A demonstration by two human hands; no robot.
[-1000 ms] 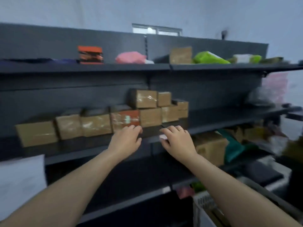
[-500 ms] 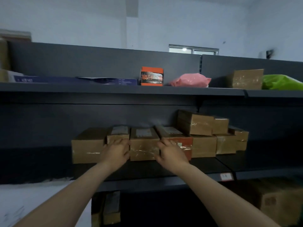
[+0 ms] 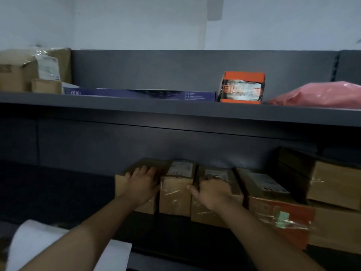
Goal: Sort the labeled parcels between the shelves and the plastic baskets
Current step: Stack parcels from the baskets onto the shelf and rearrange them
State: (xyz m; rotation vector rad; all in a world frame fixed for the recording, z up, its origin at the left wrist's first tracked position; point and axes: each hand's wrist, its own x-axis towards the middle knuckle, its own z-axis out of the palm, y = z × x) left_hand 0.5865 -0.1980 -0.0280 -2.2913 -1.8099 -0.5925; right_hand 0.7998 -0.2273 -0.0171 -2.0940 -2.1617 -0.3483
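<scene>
Parcels (image 3: 259, 184) of taped cardboard line the lower shelf (image 3: 74, 196); the left hand (image 3: 141, 184) lies flat-fingered on the leftmost box (image 3: 120, 182), the right hand (image 3: 213, 190) curls its fingers over the third box (image 3: 203, 214), thumb against the box between (image 3: 175, 198). A pick seems underway: next, slide one forward and read its label. Above sit an orange carton (image 3: 242, 88) and pink bag (image 3: 320, 94).

Brown cardboard parcels (image 3: 174, 194), dark grey shelves (image 3: 175, 112), orange box (image 3: 242, 88), pink bag (image 3: 320, 94), navy flat box (image 3: 140, 94)

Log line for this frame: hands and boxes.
phase: pre-lift grasp | left hand: flat on leftmost box | right hand: fingers hooked over third box | lift: not yet
</scene>
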